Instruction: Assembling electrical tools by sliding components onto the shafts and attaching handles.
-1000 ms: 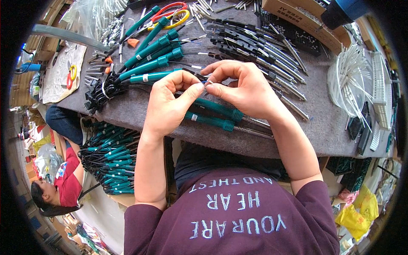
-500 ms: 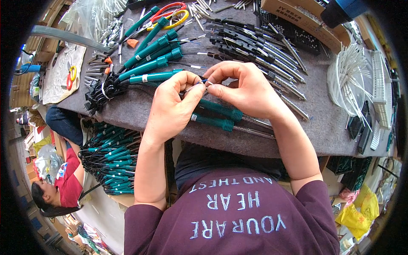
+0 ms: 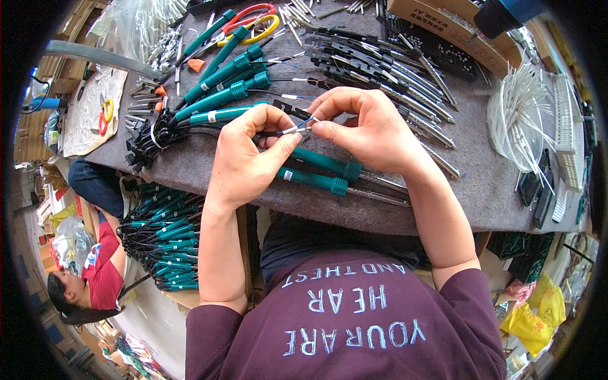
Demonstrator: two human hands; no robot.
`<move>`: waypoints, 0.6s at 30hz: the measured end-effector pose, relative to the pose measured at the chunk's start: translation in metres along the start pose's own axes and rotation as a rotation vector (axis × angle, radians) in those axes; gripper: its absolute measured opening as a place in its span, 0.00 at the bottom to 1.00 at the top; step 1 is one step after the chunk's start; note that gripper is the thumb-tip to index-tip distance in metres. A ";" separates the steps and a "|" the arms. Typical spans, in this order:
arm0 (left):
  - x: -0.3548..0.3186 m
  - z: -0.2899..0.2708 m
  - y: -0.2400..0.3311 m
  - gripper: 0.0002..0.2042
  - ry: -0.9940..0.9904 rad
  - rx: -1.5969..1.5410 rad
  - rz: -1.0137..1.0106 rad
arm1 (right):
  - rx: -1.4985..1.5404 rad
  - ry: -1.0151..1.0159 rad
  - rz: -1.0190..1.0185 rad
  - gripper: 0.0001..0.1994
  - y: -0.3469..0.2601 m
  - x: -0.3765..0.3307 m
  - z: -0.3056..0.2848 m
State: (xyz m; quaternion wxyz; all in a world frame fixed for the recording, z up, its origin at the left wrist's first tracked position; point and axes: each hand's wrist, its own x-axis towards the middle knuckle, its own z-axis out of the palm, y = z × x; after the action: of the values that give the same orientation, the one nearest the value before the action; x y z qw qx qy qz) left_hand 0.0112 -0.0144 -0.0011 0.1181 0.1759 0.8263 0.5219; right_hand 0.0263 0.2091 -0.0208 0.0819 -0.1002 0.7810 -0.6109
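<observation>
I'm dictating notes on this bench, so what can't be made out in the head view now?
All in the head view:
- Thin wires: how they join is too small to tell, partly covered by the fingertips of the left hand and right hand.
- Teal handle nearest the bench's front edge: left end hidden by the left hand.
- Blue tool: cut off by the upper edge.

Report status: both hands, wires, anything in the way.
Left hand, right hand close together, both pinching thin wires. Blue strand visible, ends partly hidden. Teal handles nearby; no obstruction seen.
</observation>
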 end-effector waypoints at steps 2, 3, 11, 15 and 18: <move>0.002 0.001 -0.002 0.05 0.004 -0.046 -0.026 | 0.008 0.024 -0.011 0.09 0.001 0.001 0.001; 0.003 0.001 -0.003 0.05 0.003 -0.048 -0.026 | 0.017 0.045 -0.023 0.11 0.002 0.002 0.002; 0.001 -0.013 0.000 0.05 -0.004 -0.093 -0.066 | -0.043 -0.011 -0.126 0.08 -0.004 0.014 0.010; 0.005 -0.005 -0.003 0.07 -0.025 -0.006 -0.005 | -0.071 0.058 -0.137 0.05 -0.001 0.006 0.007; 0.005 0.000 -0.008 0.08 -0.052 -0.019 0.057 | -0.122 0.067 -0.108 0.05 -0.001 -0.001 0.004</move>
State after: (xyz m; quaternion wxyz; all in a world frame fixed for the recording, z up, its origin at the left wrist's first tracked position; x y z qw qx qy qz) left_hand 0.0051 -0.0155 -0.0087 0.1265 0.2117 0.8127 0.5279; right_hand 0.0280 0.2052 -0.0204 0.0166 -0.1264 0.8125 -0.5689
